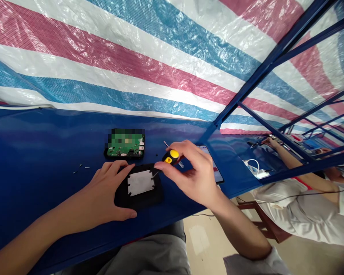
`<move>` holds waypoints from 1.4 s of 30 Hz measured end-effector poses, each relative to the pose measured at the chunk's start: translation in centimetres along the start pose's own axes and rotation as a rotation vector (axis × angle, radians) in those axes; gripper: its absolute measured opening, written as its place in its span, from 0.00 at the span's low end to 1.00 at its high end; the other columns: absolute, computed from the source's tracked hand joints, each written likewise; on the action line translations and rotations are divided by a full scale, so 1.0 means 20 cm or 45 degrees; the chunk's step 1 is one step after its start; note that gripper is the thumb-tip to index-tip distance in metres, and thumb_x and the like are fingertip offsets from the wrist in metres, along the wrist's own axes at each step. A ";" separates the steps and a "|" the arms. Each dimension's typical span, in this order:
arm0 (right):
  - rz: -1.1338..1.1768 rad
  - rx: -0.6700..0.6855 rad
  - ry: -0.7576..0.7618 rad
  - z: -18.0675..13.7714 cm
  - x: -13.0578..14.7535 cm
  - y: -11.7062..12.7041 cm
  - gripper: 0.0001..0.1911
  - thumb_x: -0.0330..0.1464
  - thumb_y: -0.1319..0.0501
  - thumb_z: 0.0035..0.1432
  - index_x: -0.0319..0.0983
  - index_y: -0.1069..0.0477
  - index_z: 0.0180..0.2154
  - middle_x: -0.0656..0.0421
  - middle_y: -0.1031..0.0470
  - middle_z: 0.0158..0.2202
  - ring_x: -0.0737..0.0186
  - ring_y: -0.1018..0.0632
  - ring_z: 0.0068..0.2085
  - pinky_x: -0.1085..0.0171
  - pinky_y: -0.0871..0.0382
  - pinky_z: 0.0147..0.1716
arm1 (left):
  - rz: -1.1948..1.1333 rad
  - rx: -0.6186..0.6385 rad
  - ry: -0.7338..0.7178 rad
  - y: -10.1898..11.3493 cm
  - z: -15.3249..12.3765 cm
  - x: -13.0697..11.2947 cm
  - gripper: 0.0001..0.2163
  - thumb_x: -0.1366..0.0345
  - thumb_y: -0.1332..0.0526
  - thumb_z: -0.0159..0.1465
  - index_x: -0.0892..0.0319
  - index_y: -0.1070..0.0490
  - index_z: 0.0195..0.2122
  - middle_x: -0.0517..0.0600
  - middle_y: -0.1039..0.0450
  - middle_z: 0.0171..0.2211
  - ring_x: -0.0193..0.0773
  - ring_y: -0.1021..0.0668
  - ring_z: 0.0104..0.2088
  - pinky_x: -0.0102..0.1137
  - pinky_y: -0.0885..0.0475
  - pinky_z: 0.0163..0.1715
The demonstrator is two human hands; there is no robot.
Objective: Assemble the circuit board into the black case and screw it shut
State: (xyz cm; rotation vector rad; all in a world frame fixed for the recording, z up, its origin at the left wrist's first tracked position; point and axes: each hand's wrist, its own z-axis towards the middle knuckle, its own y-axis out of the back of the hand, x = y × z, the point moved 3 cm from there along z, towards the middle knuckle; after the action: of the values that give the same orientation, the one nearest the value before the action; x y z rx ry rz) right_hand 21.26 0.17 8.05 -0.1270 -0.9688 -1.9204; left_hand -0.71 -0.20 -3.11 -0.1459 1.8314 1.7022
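My right hand (197,172) grips a screwdriver (171,157) by its short black and yellow handle. Its thin shaft slants down to the right edge of a pale rectangular plate (141,182). That plate is set in a flat black case (149,201), with small dark spots along its edges. From the left, my left hand (103,193) clasps the case, fingers along the far edge and thumb at the near side. Just beyond the case, a green circuit board (126,143) sits in a black tray-like shell; part of it is blurred out.
Several small screws (80,165) lie left of the case. A phone (218,168) rests behind my right hand. Blue frame bars (246,82) rise at the right. Past them are a white cable (253,165) and a co-worker's arm (289,156). Striped sheeting (132,61) hangs behind the blue table (46,141).
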 end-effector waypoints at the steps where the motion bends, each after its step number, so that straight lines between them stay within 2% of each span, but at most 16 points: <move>1: 0.028 0.007 -0.015 0.00 0.00 0.00 0.11 0.34 0.31 0.57 0.39 0.28 0.40 0.58 0.23 0.34 0.67 0.25 0.31 0.66 0.27 0.29 | -0.002 -0.006 -0.006 0.00 0.00 0.00 0.46 0.42 0.32 0.48 0.44 0.45 0.68 0.53 0.43 0.65 0.62 0.38 0.63 0.49 0.31 0.54; 5: 0.189 0.057 -0.048 0.00 -0.01 0.00 0.13 0.28 0.36 0.60 0.40 0.30 0.47 0.56 0.22 0.43 0.65 0.22 0.37 0.64 0.24 0.36 | 0.002 -0.004 -0.008 -0.01 0.00 0.01 0.46 0.42 0.32 0.47 0.43 0.45 0.68 0.53 0.43 0.65 0.61 0.37 0.63 0.49 0.31 0.53; 7: 0.238 0.113 -0.043 0.01 -0.01 0.00 0.14 0.24 0.41 0.61 0.41 0.30 0.48 0.56 0.22 0.44 0.62 0.21 0.42 0.62 0.24 0.42 | 0.000 -0.015 -0.016 0.00 0.00 0.00 0.46 0.42 0.32 0.48 0.43 0.45 0.68 0.53 0.43 0.65 0.61 0.37 0.62 0.48 0.31 0.54; 9: 0.228 0.115 -0.034 0.02 -0.02 0.00 0.14 0.24 0.42 0.61 0.42 0.29 0.48 0.55 0.24 0.45 0.60 0.22 0.46 0.59 0.25 0.46 | -0.009 -0.029 -0.025 0.00 0.00 0.00 0.46 0.42 0.32 0.48 0.43 0.45 0.68 0.52 0.43 0.65 0.61 0.37 0.62 0.48 0.31 0.54; 14: 0.165 0.066 -0.063 0.02 -0.05 -0.01 0.14 0.33 0.31 0.57 0.44 0.27 0.45 0.58 0.25 0.41 0.61 0.23 0.41 0.62 0.24 0.41 | -0.007 -0.025 -0.010 0.00 0.00 -0.01 0.46 0.41 0.32 0.47 0.44 0.44 0.67 0.53 0.42 0.64 0.62 0.37 0.62 0.47 0.31 0.53; 19: 0.330 0.011 -0.302 -0.04 -0.17 -0.03 0.18 0.32 0.36 0.60 0.44 0.33 0.52 0.57 0.24 0.45 0.64 0.21 0.39 0.63 0.22 0.41 | 0.022 0.010 0.000 0.00 0.00 -0.01 0.47 0.41 0.32 0.48 0.46 0.44 0.68 0.54 0.42 0.64 0.62 0.38 0.63 0.49 0.32 0.54; 23: 0.494 -0.040 -0.475 -0.08 -0.27 -0.04 0.14 0.34 0.40 0.63 0.43 0.35 0.50 0.56 0.26 0.47 0.65 0.19 0.39 0.62 0.21 0.40 | 0.003 -0.013 0.038 0.00 -0.01 -0.01 0.47 0.40 0.32 0.47 0.43 0.45 0.68 0.53 0.42 0.65 0.63 0.37 0.62 0.49 0.30 0.52; 30: 0.442 -0.099 -0.615 -0.12 -0.35 -0.04 0.14 0.35 0.39 0.60 0.42 0.34 0.48 0.57 0.25 0.45 0.65 0.20 0.38 0.65 0.23 0.35 | 0.000 -0.015 0.032 0.00 -0.01 -0.01 0.47 0.40 0.32 0.47 0.43 0.45 0.68 0.53 0.41 0.64 0.64 0.37 0.62 0.50 0.30 0.52; 33: 0.520 -0.115 -0.663 -0.12 -0.36 -0.03 0.15 0.37 0.37 0.58 0.42 0.32 0.47 0.58 0.26 0.43 0.65 0.20 0.37 0.66 0.23 0.35 | -0.001 -0.011 0.031 0.00 -0.01 -0.01 0.47 0.40 0.32 0.48 0.42 0.45 0.68 0.52 0.42 0.65 0.64 0.37 0.62 0.50 0.30 0.52; 36: 0.629 -0.117 -0.650 -0.11 -0.35 -0.02 0.15 0.36 0.34 0.56 0.43 0.30 0.45 0.61 0.26 0.41 0.65 0.20 0.37 0.63 0.23 0.39 | -0.009 -0.001 0.041 0.00 -0.01 -0.01 0.46 0.40 0.32 0.48 0.42 0.45 0.68 0.52 0.42 0.65 0.63 0.37 0.62 0.50 0.30 0.53; 39: 0.577 -0.122 -0.563 -0.08 -0.33 0.00 0.12 0.35 0.31 0.54 0.43 0.27 0.42 0.61 0.25 0.40 0.65 0.20 0.38 0.63 0.23 0.40 | -0.017 0.028 0.059 0.01 -0.01 -0.02 0.46 0.41 0.32 0.48 0.43 0.45 0.68 0.51 0.42 0.65 0.63 0.37 0.62 0.50 0.30 0.53; 42: 0.605 -0.060 -0.474 -0.06 -0.31 0.00 0.13 0.33 0.34 0.57 0.44 0.27 0.45 0.59 0.23 0.42 0.63 0.20 0.42 0.61 0.23 0.43 | 0.003 0.044 0.065 0.02 0.00 -0.02 0.46 0.41 0.33 0.48 0.43 0.45 0.68 0.51 0.43 0.65 0.62 0.38 0.63 0.50 0.30 0.53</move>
State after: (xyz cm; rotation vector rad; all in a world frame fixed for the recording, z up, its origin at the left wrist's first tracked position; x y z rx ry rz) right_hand 25.03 3.69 4.46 -0.6995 -1.0228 -1.5033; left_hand -0.53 -0.36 -2.58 -0.1743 1.8982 1.6814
